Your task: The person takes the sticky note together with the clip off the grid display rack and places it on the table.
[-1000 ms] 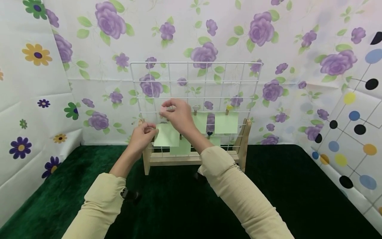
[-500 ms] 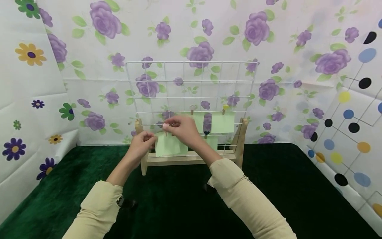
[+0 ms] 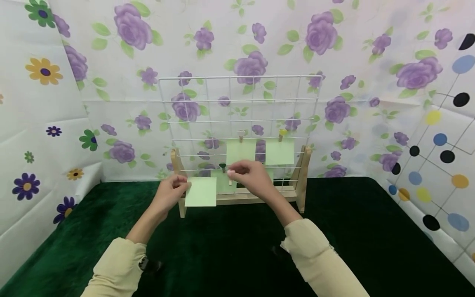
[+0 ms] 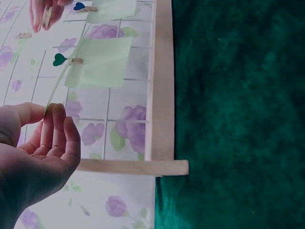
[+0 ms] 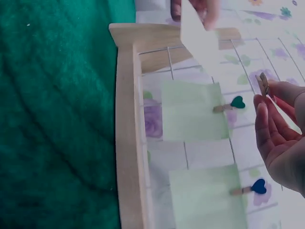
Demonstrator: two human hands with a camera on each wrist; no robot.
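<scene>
My left hand [image 3: 171,194] pinches a square pale green paper note [image 3: 201,192] by its left edge, in front of the wire grid's lower left. In the left wrist view that note appears nearly edge-on between thumb and fingertips. My right hand [image 3: 254,177] pinches a small wooden clothespin [image 5: 262,85] between thumb and fingers, to the right of the note and apart from it. On the white wire grid [image 3: 237,121], a green-heart clothespin [image 5: 237,102] and a blue-heart clothespin [image 5: 258,186] hold lower notes. Above them, a yellow-heart clothespin [image 3: 282,134] and a pale one [image 3: 241,136] hold two more notes.
The grid stands in a wooden frame [image 3: 303,177] with a low crossbar on a dark green cloth [image 3: 230,247]. Flower-patterned sheets [image 3: 208,24] rise behind and at the left. A dotted sheet [image 3: 441,156] borders the right side.
The left hand's note has moved down, away from the grid. The right hand, with the clothespin, has moved down and right from the grid's left part, uncovering the green-heart clothespin and upper note.
</scene>
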